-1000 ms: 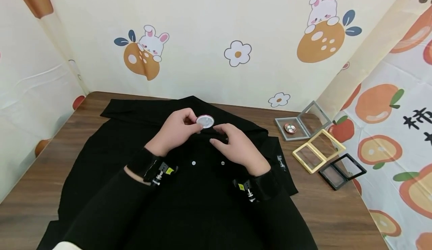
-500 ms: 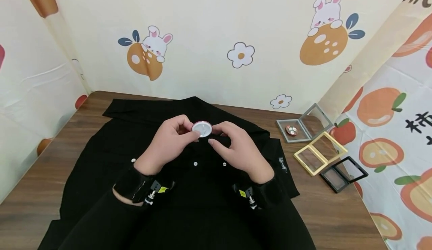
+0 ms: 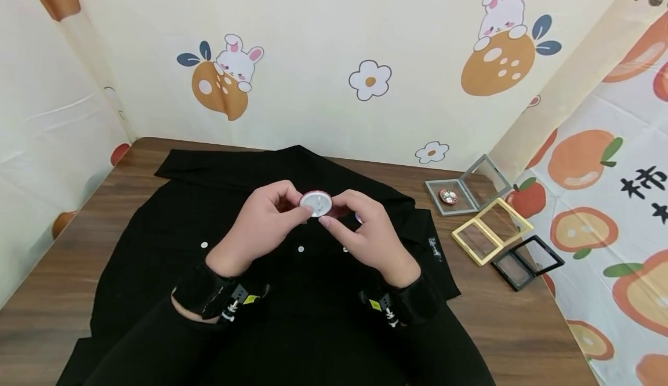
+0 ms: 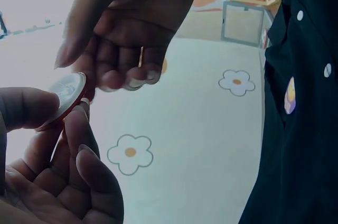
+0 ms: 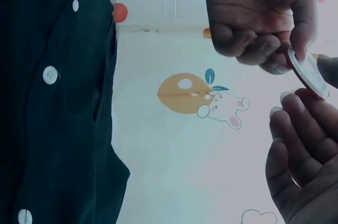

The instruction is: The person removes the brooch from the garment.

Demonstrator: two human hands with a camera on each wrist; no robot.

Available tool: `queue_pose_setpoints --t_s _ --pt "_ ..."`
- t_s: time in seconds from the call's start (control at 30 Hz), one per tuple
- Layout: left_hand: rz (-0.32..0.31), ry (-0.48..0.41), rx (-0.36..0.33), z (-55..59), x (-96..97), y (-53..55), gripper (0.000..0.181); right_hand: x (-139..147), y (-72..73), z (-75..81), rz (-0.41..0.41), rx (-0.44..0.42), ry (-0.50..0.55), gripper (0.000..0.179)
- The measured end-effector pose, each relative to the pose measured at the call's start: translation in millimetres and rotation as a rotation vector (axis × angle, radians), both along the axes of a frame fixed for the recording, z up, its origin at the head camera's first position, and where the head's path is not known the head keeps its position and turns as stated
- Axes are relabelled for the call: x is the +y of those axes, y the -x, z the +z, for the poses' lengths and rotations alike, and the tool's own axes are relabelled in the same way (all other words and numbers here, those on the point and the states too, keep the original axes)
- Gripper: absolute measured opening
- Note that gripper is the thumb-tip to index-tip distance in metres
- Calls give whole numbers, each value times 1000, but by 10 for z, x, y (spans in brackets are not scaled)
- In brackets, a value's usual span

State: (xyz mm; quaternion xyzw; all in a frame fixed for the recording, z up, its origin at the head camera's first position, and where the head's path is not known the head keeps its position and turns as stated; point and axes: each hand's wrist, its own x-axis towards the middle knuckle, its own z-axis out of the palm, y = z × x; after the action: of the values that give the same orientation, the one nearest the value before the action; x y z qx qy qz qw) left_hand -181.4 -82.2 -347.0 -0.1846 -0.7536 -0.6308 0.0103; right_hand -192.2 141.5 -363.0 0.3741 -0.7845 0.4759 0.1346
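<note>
A round, white-backed, red-rimmed badge [image 3: 316, 204] was pinched in my left hand [image 3: 257, 224] above a black cloth shirt [image 3: 151, 241]; my right hand [image 3: 371, 230] touched the badge's edge, grip unclear. An open, yellow-framed, clear-paned case [image 3: 492, 233] lay right of the shirt.

The badge [image 3: 319, 203] is small, round and shallow, with a pale white back and a red rim. It is off the shirt [image 3: 302, 310], held up in front of its upper part. Its back faces the head camera, so the printed front is hidden; a fine grey line, probably the pin, runs across the white, too small to tell whether it is fastened. Both wrist views show the disc tilted. The left hand [image 3: 259, 224] pinches it, thumb flat on the white back, fingers behind. The right hand [image 3: 373, 235] has fingertips at the opposite rim; whether its thumb touches is unclear.
</note>
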Motion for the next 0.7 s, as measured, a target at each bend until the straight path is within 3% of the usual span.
queue_pose_setpoints --t_s 0.2,0.43,0.7 --pt "1 10 23 -2 35 -27 14 -23 -25 21 -22 -17 46 11" --pt "-24 56 33 -18 114 21 15 23 -23 28 -63 -30 31 4" --pt "-10 80 46 -37 81 -26 17 -11 -6 -8 -33 -71 65 4"
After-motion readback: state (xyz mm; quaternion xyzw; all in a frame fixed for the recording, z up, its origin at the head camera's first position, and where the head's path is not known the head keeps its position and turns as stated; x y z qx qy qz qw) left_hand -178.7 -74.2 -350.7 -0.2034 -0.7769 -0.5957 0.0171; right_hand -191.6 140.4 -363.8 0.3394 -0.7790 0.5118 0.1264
